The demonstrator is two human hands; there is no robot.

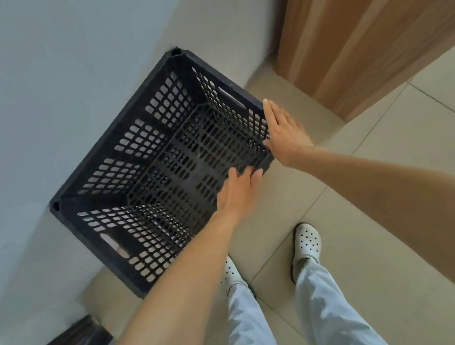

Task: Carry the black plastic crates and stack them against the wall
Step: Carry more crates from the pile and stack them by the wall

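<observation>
The black crate (160, 164) stands on the floor, its far side against the pale wall (32, 98) at ten o'clock. The left hand (238, 191) rests straight-fingered on its near rim. The right hand (283, 131), fingers flat and together, touches its three o'clock corner.

So both our bare arms reach out and down to the black crate (165, 158). Our left hand (237, 188) lies flat on its near rim, fingers straight and a bit spread. Our right hand (285, 131) sits flat against the near right corner, fingers together, not gripping.
</observation>
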